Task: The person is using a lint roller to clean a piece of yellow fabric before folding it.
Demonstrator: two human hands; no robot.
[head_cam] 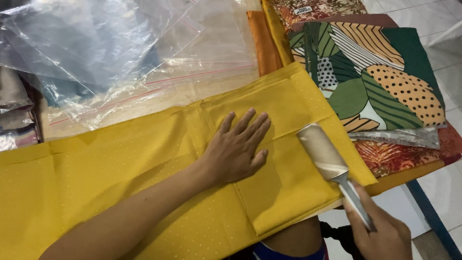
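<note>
Left hand [237, 151] open and flat, fingers spread a little, pressing down on the folded yellow dotted cloth [120, 178]. Right hand [380, 233] closed around the grey handle of a lint roller with a pale sticky roll [321, 150]. Roll lying on the yellow cloth, just right of the left hand, tilted, close to the cloth's right edge. Yellow cloth spread wide under both hands, running far to the left of the left hand. Past the left hand's fingertips, a heap of clear plastic bags with thin red lines [125, 58]. Beyond the roller, up and to the right, a folded cloth with green leaves, stripes and orange dotted shapes [375, 72]. Beside that, a strip of plain orange cloth [263, 41]. Just right of the roller, a long clear plastic wrapper [399, 137] on a red leafy cloth [409, 154]. White floor tiles [442, 192] past the right hand.
</note>
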